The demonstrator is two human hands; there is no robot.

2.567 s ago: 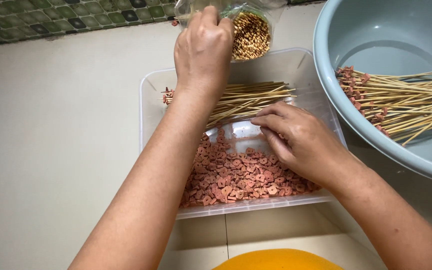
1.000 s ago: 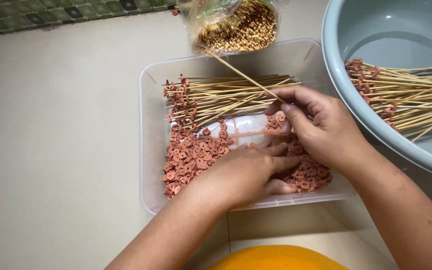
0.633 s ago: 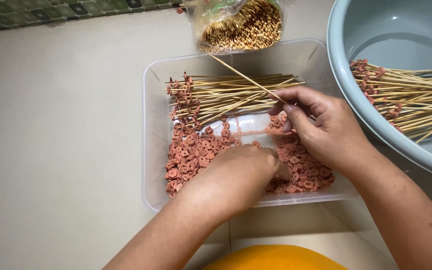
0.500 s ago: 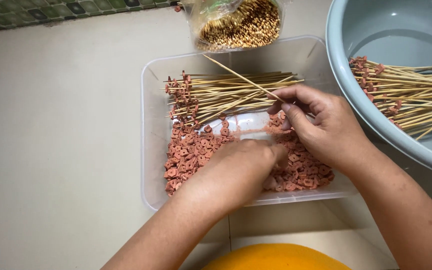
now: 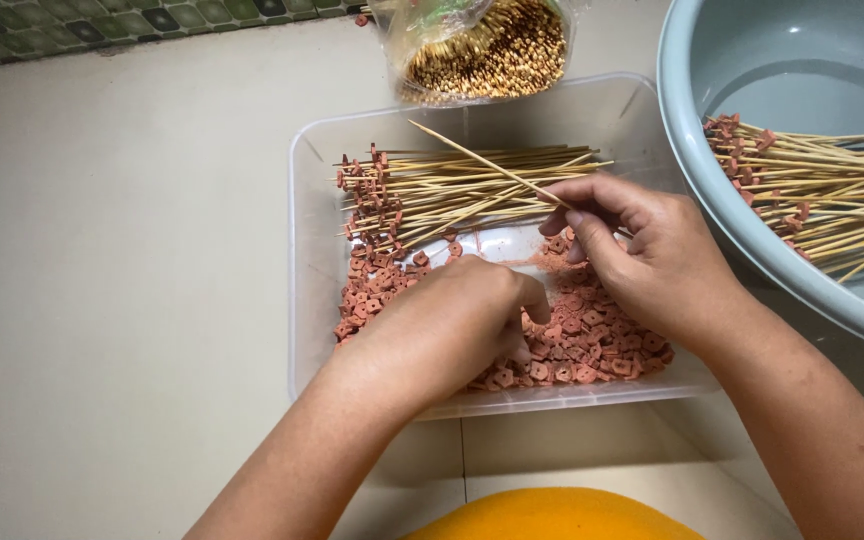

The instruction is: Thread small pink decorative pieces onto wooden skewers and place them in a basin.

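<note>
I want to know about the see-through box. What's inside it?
The clear box holds small reddish pieces and bamboo skewers. The left hand covers some pieces, so what its fingers pick is hidden.

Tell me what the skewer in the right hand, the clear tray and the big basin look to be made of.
Skewer: pale, matte, thin stick held by the right hand; looks like bamboo or wood.
Tray: see-through with slightly cloudy walls and rounded corners; most likely plastic.
Basin: smooth grey-blue with a soft sheen and a thick rolled rim; probably plastic, though coated metal cannot be ruled out.
</note>
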